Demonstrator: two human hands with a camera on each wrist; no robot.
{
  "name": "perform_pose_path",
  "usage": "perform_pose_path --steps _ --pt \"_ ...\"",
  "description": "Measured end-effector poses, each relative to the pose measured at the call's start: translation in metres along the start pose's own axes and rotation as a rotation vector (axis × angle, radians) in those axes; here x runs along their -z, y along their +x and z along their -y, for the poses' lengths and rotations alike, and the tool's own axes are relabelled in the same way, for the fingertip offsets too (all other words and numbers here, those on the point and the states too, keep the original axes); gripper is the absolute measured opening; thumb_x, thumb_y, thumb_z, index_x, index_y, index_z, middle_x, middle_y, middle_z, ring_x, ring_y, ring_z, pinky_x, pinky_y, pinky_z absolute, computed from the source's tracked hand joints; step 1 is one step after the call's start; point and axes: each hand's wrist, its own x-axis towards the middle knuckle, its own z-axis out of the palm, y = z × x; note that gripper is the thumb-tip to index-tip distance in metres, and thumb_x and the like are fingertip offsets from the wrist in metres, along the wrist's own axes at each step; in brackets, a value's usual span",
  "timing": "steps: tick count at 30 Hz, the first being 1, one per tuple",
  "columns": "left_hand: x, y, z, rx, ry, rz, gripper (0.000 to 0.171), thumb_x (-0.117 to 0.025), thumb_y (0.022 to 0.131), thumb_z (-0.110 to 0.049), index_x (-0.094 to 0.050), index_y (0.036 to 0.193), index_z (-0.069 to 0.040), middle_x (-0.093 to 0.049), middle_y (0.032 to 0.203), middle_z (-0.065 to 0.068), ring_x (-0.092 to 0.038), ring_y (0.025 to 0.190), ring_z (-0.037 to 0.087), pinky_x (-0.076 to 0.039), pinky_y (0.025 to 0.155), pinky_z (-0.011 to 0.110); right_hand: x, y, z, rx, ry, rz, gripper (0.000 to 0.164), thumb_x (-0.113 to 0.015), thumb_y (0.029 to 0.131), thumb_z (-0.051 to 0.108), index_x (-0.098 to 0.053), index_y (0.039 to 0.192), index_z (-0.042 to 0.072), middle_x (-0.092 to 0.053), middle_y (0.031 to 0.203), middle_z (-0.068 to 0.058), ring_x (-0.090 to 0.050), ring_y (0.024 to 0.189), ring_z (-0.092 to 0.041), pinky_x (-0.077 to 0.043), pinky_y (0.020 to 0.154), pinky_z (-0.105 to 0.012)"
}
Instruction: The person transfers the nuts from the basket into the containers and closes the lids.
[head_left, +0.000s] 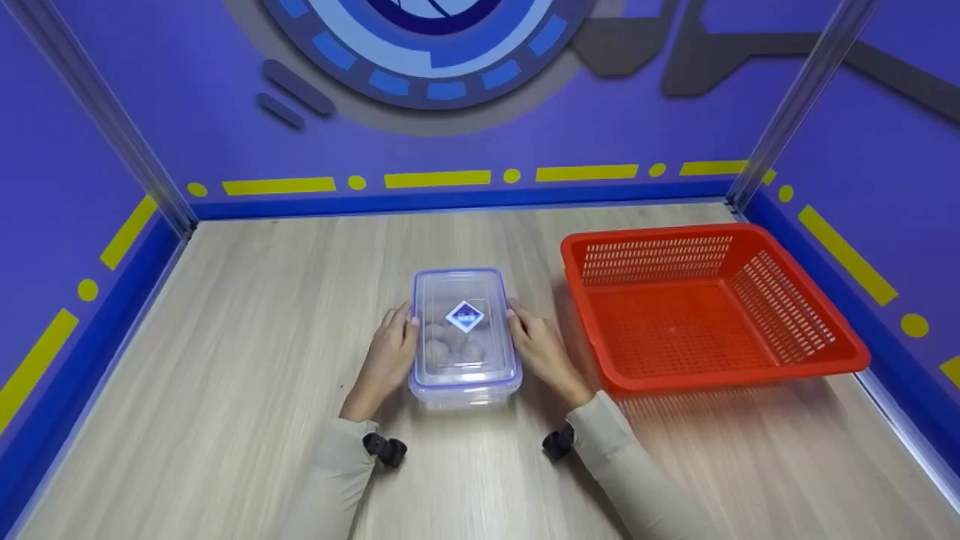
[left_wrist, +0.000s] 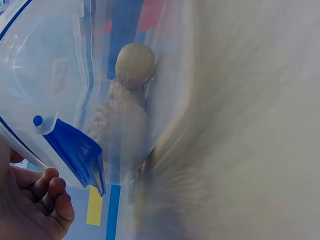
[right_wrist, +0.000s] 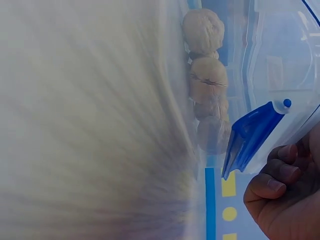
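Observation:
A clear lidded food container [head_left: 466, 382] with a blue-purple rim stands on the table between both hands. Several round, tan, wrinkled walnuts [head_left: 454, 351] show through its lid, which bears a diamond label [head_left: 465, 316]. My left hand [head_left: 388, 346] grips the left rim, thumb on the lid's edge. The right hand [head_left: 547, 349] grips the opposite rim in the same way. In the left wrist view a blue-edged side latch [left_wrist: 75, 152] slants outward from the wall, near curled fingers. A matching latch [right_wrist: 254, 137] sticks out in the right wrist view.
A red plastic basket [head_left: 675, 330] with slotted walls stands right of the container, close to the right hand. The wood-grain table [head_left: 247, 360] is bounded by blue-purple panels [head_left: 420, 150] at the back and sides. A black camera strap [head_left: 386, 448] sits at the left wrist.

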Motion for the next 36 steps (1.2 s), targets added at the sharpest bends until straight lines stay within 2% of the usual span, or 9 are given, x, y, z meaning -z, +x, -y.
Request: perform_pose_path --steps 4,13,20,23,26,31,33,36 --pt "-0.0012 -0.0008 0.0007 0.007 -0.009 0.003 0.047 -0.037 0.103 -0.019 -0.038 0.141 0.010 -0.053 0.126 0.023 -0.055 0.114 0.035 -0.044 0.104 0.050 -0.0008 -0.0001 -0.0009 0.002 -0.003 -0.006 0.042 -0.046 0.100 0.024 -0.053 0.135 0.000 -0.053 0.136 -0.019 -0.053 0.126 -0.031 -0.041 0.109 -0.045" --pt "-0.0024 -0.0032 0.0018 0.009 -0.029 0.029 0.049 -0.036 0.103 -0.020 -0.035 0.143 0.008 -0.049 0.134 0.025 -0.046 0.130 0.040 -0.036 0.112 0.050 -0.0024 -0.0015 -0.0033 0.023 -0.006 -0.018 0.041 -0.048 0.100 0.021 -0.054 0.133 -0.001 -0.054 0.135 -0.020 -0.054 0.124 -0.031 -0.043 0.107 -0.046" --pt "-0.0033 -0.0045 0.0020 0.006 -0.021 0.034 0.049 -0.036 0.103 -0.019 -0.033 0.145 0.005 -0.052 0.125 0.023 -0.054 0.114 0.034 -0.044 0.104 0.050 -0.0030 -0.0028 -0.0030 0.024 -0.040 -0.015 0.042 -0.047 0.101 0.023 -0.053 0.134 -0.002 -0.054 0.135 -0.020 -0.056 0.122 -0.032 -0.045 0.104 -0.047" --pt "-0.0034 -0.0042 0.0011 0.015 -0.022 0.036 0.050 -0.037 0.103 -0.020 -0.033 0.145 0.008 -0.052 0.123 0.024 -0.052 0.112 0.034 -0.044 0.102 0.050 -0.0032 -0.0033 -0.0025 0.024 -0.056 -0.020 0.042 -0.046 0.101 0.024 -0.053 0.134 -0.002 -0.054 0.134 -0.021 -0.057 0.120 -0.033 -0.047 0.102 -0.047" --pt "-0.0035 -0.0042 -0.0002 0.051 -0.041 0.030 0.050 -0.038 0.103 -0.021 -0.035 0.144 0.007 -0.050 0.120 0.025 -0.046 0.115 0.036 -0.043 0.101 0.051 -0.0036 -0.0039 -0.0021 0.023 -0.069 -0.027 0.042 -0.045 0.101 0.024 -0.053 0.133 -0.001 -0.055 0.133 -0.021 -0.058 0.119 -0.034 -0.047 0.101 -0.048" --pt "-0.0053 -0.0060 -0.0014 0.155 -0.109 0.043 0.048 -0.036 0.102 -0.022 -0.035 0.145 0.000 -0.042 0.118 0.025 -0.036 0.115 0.038 -0.040 0.095 0.054 -0.0050 -0.0048 -0.0019 0.003 -0.060 -0.024 0.042 -0.045 0.101 0.024 -0.053 0.134 0.000 -0.055 0.133 -0.020 -0.057 0.120 -0.035 -0.046 0.102 -0.048" --pt "-0.0064 -0.0066 -0.0012 0.178 -0.137 0.063 0.047 -0.034 0.103 -0.022 -0.032 0.146 -0.002 -0.037 0.124 0.027 -0.033 0.119 0.040 -0.037 0.097 0.057 -0.0053 -0.0045 -0.0022 0.002 -0.054 -0.025 0.042 -0.045 0.101 0.024 -0.053 0.135 0.000 -0.055 0.133 -0.021 -0.056 0.121 -0.035 -0.046 0.103 -0.049" --pt "-0.0071 -0.0061 -0.0005 0.199 -0.196 0.106 0.053 -0.030 0.104 -0.022 -0.019 0.149 0.002 -0.029 0.137 0.035 -0.026 0.131 0.049 -0.028 0.110 0.062 -0.0053 -0.0040 -0.0029 0.000 -0.052 -0.029 0.043 -0.044 0.101 0.025 -0.052 0.135 -0.001 -0.054 0.134 -0.020 -0.056 0.121 -0.035 -0.046 0.103 -0.048"
